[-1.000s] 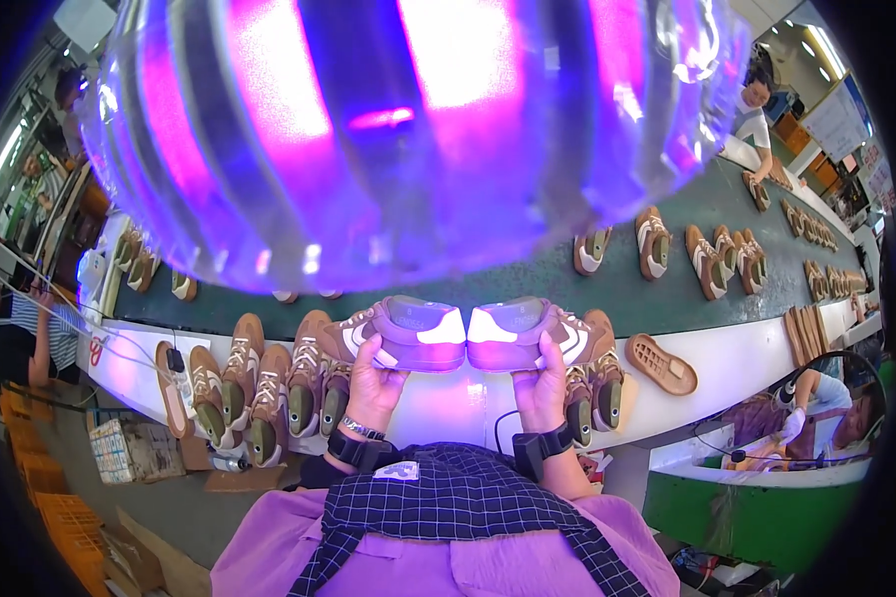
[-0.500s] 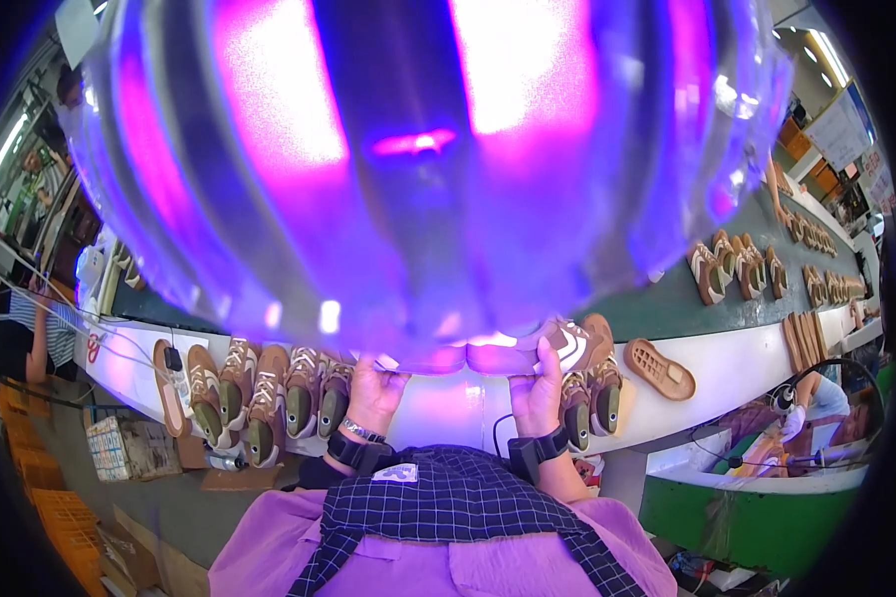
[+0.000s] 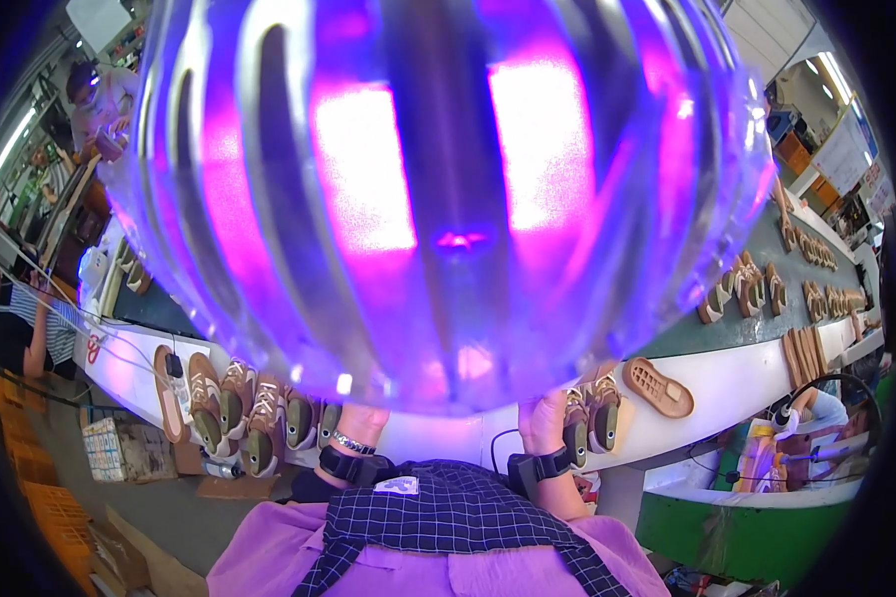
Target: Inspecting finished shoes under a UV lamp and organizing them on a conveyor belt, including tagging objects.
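A large, clear ribbed cover glowing purple fills the upper middle of the view and hides what lies beneath it. My left hand reaches under its lower edge, with only the wrist and heel of the hand showing. My right hand reaches under it too, its fingers covered. Whatever either hand holds is out of sight. Left of my left hand stands a row of brown sneakers with pale laces and olive-green inserts. Beside my right hand are more brown sneakers, and a loose tan sole lies further right.
A white bench curves in front of me. Beyond it, a dark green belt carries several shoes. Thin soles stand at the right. One person is at the left, another behind. Orange crates sit lower left.
The glowing cover has come lower in view and now hides my fingers. Half a second ago each hand gripped a pale-soled shoe, the two ends close together; those shoes are now out of sight.
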Motion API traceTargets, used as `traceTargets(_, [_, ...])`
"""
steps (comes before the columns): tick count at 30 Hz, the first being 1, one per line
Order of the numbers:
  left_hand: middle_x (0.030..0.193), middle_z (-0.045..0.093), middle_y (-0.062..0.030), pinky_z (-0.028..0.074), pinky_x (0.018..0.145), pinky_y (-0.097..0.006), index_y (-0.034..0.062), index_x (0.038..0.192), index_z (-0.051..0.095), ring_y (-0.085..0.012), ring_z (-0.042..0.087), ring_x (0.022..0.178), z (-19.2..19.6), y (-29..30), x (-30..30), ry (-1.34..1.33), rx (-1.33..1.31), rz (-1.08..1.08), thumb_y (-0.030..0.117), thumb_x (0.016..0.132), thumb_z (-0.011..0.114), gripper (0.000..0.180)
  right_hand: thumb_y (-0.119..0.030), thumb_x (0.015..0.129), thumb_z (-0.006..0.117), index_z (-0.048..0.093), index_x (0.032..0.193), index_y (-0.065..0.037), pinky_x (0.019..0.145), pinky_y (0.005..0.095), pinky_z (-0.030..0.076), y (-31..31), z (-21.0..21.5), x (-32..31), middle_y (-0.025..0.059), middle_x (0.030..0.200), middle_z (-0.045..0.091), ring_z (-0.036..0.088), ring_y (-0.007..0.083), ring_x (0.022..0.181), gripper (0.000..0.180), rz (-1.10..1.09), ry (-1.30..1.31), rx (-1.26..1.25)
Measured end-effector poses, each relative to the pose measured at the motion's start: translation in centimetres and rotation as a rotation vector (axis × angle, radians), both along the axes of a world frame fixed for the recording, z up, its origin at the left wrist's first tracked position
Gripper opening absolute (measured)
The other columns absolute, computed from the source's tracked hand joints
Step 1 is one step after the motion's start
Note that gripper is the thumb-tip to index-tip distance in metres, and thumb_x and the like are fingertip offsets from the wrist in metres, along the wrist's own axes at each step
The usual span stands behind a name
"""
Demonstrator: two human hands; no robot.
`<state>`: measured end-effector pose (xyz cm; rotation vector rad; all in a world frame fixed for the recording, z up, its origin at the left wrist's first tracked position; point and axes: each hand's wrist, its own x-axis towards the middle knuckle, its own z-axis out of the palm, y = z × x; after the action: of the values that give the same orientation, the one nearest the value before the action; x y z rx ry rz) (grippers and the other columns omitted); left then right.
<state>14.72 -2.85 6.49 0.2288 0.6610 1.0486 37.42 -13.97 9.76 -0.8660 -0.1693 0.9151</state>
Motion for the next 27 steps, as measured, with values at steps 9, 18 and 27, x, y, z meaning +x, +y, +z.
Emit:
traceTargets(9, [0.117,0.059,-0.0072,0.044,0.097,-0.038,0.0042,0.122,0.051,-0.0219,0.056,0.109,2.2,1.1,1.4,-0.147,0.05,-0.098,0.017,0.085,0.061,0.041,-0.024,0.088,0.057,0.051,0.12,-0.003,0.097,0.0363,0.04,-1.6,-0.1,0.0,0.0065,0.114,0.058,0.055,0.0191,0.107,0.039,0.142,0.136,0.02])
traceTargets(18, [0.118,0.056,-0.0122,0.042,0.098,-0.047,0.0038,0.121,0.05,-0.028,0.055,0.111,-6.6,16.9,0.9,0.176,-0.035,-0.038,0.03,0.097,0.039,0.037,-0.035,0.093,0.042,0.044,0.13,-0.001,0.09,0.0429,0.048,-3.2,-3.0,2.1,0.0165,0.12,0.056,0.059,0.0286,0.105,0.05,0.432,0.425,0.002])
traceTargets(27, [0.104,0.055,-0.0086,0.045,0.088,-0.04,0.004,0.108,0.053,-0.0251,0.052,0.1,-8.8,8.9,-2.7,0.45,0.017,0.004,0.019,0.089,0.055,0.025,-0.035,0.093,0.041,0.041,0.132,-0.001,0.094,0.0472,0.045,5.8,-3.8,6.7,0.0195,0.123,0.054,0.057,0.0337,0.107,0.052,0.489,0.408,0.096])
